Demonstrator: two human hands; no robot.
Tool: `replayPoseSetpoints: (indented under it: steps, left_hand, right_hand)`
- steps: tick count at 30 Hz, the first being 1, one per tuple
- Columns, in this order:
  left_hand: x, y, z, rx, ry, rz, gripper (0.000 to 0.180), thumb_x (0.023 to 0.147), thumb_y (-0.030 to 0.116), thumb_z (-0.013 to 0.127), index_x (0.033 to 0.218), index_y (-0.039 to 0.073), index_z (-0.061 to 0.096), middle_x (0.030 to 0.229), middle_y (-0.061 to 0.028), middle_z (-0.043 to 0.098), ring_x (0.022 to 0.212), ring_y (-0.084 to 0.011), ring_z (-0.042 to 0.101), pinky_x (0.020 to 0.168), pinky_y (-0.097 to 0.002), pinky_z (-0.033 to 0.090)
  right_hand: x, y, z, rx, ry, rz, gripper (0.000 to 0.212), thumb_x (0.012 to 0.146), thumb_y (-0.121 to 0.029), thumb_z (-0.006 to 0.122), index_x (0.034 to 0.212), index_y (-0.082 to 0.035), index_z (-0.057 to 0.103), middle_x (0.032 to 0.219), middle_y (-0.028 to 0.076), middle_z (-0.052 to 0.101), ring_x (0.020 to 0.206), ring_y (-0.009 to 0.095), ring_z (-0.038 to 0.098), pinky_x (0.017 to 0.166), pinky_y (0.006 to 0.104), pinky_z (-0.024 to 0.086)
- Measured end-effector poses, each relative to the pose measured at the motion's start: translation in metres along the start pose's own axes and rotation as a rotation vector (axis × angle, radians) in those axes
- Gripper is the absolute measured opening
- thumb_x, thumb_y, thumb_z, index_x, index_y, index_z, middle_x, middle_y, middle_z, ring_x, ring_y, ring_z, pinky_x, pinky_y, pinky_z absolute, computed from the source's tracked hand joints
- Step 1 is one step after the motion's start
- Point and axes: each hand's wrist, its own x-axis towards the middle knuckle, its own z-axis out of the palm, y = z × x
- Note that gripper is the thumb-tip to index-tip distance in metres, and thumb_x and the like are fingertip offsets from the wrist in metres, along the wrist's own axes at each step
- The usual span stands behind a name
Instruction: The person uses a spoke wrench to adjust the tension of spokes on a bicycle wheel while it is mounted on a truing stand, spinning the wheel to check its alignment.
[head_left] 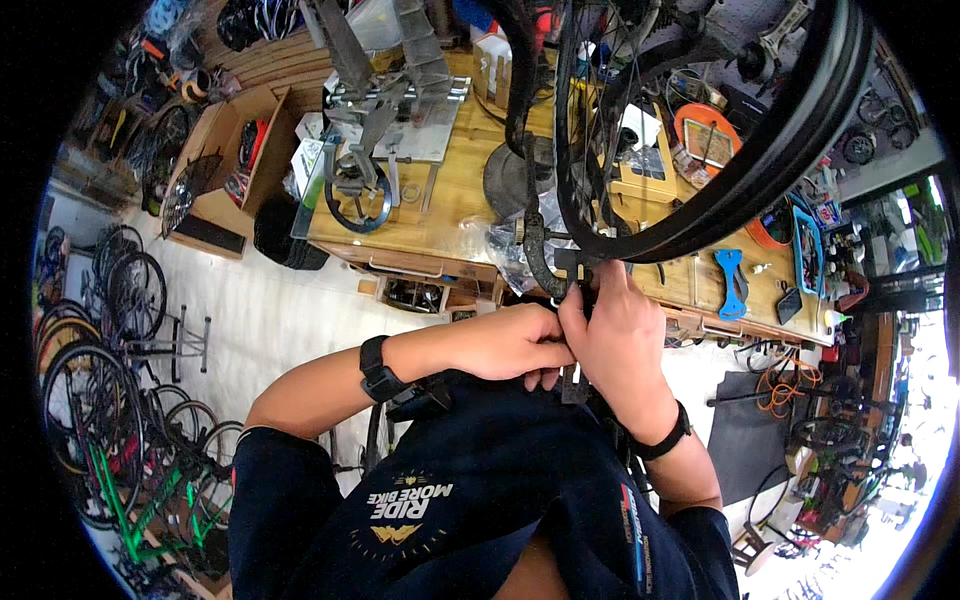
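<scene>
A bicycle wheel (690, 225) with a black rim stands in a dark metal wheel stand (540, 240), above and beyond my hands. My right hand (622, 325) is closed just below the rim, its thumb and fingers pinched together at the lower part of the stand. My left hand (520, 345) is beside it, fingers curled and touching the right hand near the thumb. A dark notched metal piece (574, 388) shows below the two hands; whether it belongs to the stand cannot be seen. What the fingers grip is hidden.
The wooden workbench (450, 220) carries a metal clamp fixture (360, 185) at left, and a blue tool (731, 284) and an orange round tray (705, 140) at right. An open drawer (415, 295) holds parts. Bicycles (110, 400) line the left, a cardboard box (230, 165) behind.
</scene>
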Motion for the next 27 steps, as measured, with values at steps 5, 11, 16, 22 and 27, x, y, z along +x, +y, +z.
replayPoseSetpoints:
  steps: [5, 11, 16, 22, 27]
  left_hand:
    - [0.003, -0.005, -0.001, -0.174, -0.023, -0.077, 0.031, 0.102, 0.028, 0.049, 0.095, 0.000, 0.061, 0.078, -0.0086, 0.069, 0.062, -0.0145, 0.065, 0.058, -0.0253, 0.050]
    - [0.004, -0.004, -0.001, -0.219, -0.032, -0.090, 0.033, 0.103, 0.030, 0.048, 0.092, 0.001, 0.060, 0.077, -0.0091, 0.068, 0.062, -0.0142, 0.065, 0.057, -0.0244, 0.050]
    - [0.004, 0.001, 0.000, -0.205, -0.031, -0.113, 0.033, 0.104, 0.030, 0.047, 0.091, 0.002, 0.059, 0.075, -0.0078, 0.067, 0.060, -0.0139, 0.064, 0.055, -0.0242, 0.050]
    - [0.000, -0.001, -0.005, -0.212, -0.025, -0.143, 0.034, 0.104, 0.030, 0.047, 0.089, 0.002, 0.060, 0.074, -0.0077, 0.067, 0.058, -0.0129, 0.063, 0.055, -0.0247, 0.050]
    - [0.003, -0.001, 0.000, -0.313, 0.034, -0.116, 0.033, 0.103, 0.029, 0.047, 0.094, 0.001, 0.060, 0.074, -0.0074, 0.066, 0.060, -0.0136, 0.065, 0.055, -0.0240, 0.051]
  right_hand:
    - [0.000, 0.012, -0.009, 0.094, -0.026, -0.183, 0.017, 0.085, -0.015, 0.063, 0.096, -0.003, 0.057, 0.083, 0.013, 0.062, 0.062, 0.035, 0.063, 0.053, 0.0424, 0.051]
    - [0.003, 0.038, -0.014, 0.141, -0.008, -0.417, 0.024, 0.082, -0.006, 0.066, 0.106, -0.006, 0.068, 0.082, 0.008, 0.059, 0.058, 0.029, 0.061, 0.052, 0.0379, 0.050]
    - [0.015, 0.059, -0.007, 0.244, -0.051, -0.577, 0.035, 0.075, -0.005, 0.067, 0.110, -0.009, 0.070, 0.082, 0.006, 0.060, 0.061, 0.025, 0.061, 0.052, 0.0352, 0.050]
    - [0.031, 0.070, -0.005, 0.297, -0.052, -0.711, 0.033, 0.071, -0.005, 0.066, 0.103, -0.010, 0.072, 0.079, 0.005, 0.061, 0.058, 0.025, 0.061, 0.051, 0.0348, 0.050]
    - [0.008, 0.050, -0.008, 0.178, 0.070, -0.586, 0.034, 0.073, -0.014, 0.070, 0.105, -0.004, 0.064, 0.084, 0.007, 0.058, 0.056, 0.023, 0.062, 0.048, 0.0327, 0.049]
